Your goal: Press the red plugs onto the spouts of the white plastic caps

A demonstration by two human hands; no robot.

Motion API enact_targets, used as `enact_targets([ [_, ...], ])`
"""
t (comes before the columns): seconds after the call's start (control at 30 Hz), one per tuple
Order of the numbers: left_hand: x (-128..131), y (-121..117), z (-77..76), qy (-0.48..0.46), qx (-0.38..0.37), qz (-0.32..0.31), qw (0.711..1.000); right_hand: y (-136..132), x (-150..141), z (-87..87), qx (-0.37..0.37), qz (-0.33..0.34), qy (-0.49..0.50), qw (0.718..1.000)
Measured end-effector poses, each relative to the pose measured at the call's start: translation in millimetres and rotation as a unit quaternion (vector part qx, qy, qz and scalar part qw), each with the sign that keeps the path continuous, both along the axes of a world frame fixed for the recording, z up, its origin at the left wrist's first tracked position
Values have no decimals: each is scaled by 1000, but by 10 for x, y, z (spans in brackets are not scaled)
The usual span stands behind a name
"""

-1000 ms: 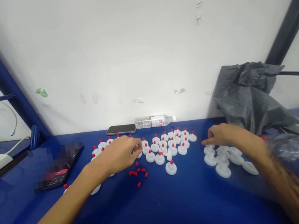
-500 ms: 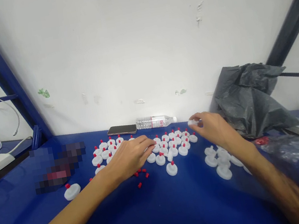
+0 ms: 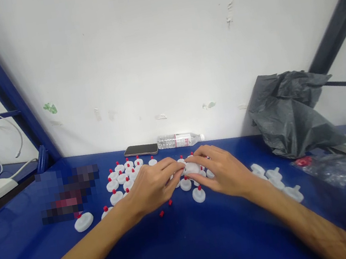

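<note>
one white disc (image 3: pixel 192 168) was up over the blue surface (image 3: pixel 186 245): r hand (image 3: pixel 225 168) gripped its edges, prob to steady it; l hand (image 3: pixel 155 181) fingers bunched at its left end, couldn't tell if gripping; red caps (image 3: pixel 161 213) lay nr.

The blue worktop (image 3: pixel 188 252) carries red-capped white discs (image 3: pixel 199 195), loose red caps (image 3: pixel 161 214) and uncapped white discs (image 3: pixel 293 194). A phone (image 3: pixel 141 150) and a bottle (image 3: pixel 180 140) lie near its back edge.
</note>
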State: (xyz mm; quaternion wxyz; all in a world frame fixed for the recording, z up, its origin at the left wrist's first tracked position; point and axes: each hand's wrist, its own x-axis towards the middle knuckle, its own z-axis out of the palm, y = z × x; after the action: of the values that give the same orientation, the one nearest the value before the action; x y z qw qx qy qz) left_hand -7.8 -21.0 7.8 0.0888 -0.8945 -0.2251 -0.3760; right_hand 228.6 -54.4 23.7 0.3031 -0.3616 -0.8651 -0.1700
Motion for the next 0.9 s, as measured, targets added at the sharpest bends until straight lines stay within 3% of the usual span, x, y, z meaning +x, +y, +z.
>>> enact_targets([
  [0.3, 14, -25, -43, 20, 35, -22, 999, 25, -5, -17, 28, 2, -37, 999],
  [0.57, 54, 5, -65, -44, -12, 10, 999, 28, 19, -51, -39, 32, 66, 997],
  [0.9, 94, -88, -35, -7, -67, 22, 997, -27, -52, -123, 42, 25, 58, 997],
])
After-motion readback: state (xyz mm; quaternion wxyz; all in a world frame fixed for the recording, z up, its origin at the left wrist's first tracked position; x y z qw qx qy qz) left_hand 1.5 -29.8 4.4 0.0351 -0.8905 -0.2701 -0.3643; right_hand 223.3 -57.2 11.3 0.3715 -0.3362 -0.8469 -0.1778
